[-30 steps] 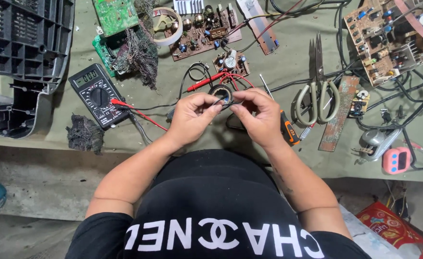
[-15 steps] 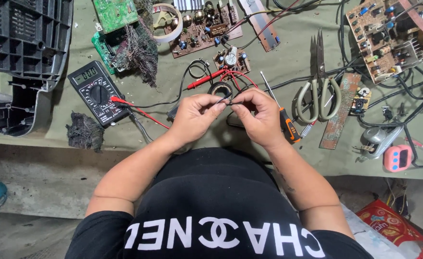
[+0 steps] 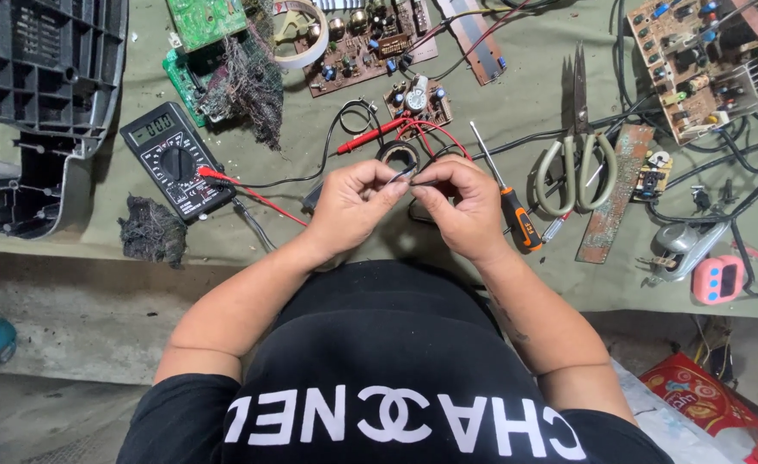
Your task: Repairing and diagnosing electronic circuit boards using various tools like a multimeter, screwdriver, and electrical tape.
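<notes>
I am pinching a thin dark wire (image 3: 412, 178) in both grips, left hand (image 3: 353, 206) and right hand (image 3: 461, 206) clamped together; excess pull risks snapping it.

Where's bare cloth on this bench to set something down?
Free: the near cloth edge between the lint clump and left hand; the strip between screwdriver and scissors. Crowded: top row of circuit boards, and the cable tangle at right.

Bare cloth (image 3: 327, 228) before multimeter (image 3: 175, 161); screwdriver (image 3: 506, 193), scissors (image 3: 575, 155) rightward.
</notes>
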